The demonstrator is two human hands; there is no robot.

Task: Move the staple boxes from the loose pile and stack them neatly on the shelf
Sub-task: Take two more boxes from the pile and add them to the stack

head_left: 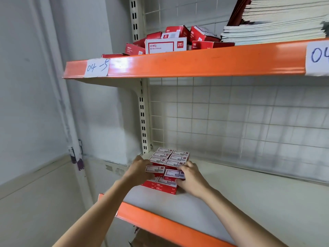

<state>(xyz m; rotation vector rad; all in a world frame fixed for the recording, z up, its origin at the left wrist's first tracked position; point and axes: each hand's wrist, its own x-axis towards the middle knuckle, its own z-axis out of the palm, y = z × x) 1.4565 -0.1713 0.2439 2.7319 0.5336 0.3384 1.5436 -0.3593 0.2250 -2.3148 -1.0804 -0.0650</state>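
A neat stack of red-and-white staple boxes (169,158) stands at the left end of the lower shelf (249,202), two columns wide and a few layers high. My left hand (138,171) holds one staple box (154,169) at the stack's front left, its fingers hidden behind it. My right hand (191,177) grips another staple box (173,174) at the front right, on the top layer. A loose pile of red staple boxes (170,42) lies jumbled on the upper shelf (195,63), above and behind my hands.
A stack of notebooks (276,25) fills the upper shelf's right side. Paper labels (97,67) hang on its orange edge. A wire grid (240,118) backs the lower shelf, and a slotted upright (143,122) stands at its left. A white wall is on the left.
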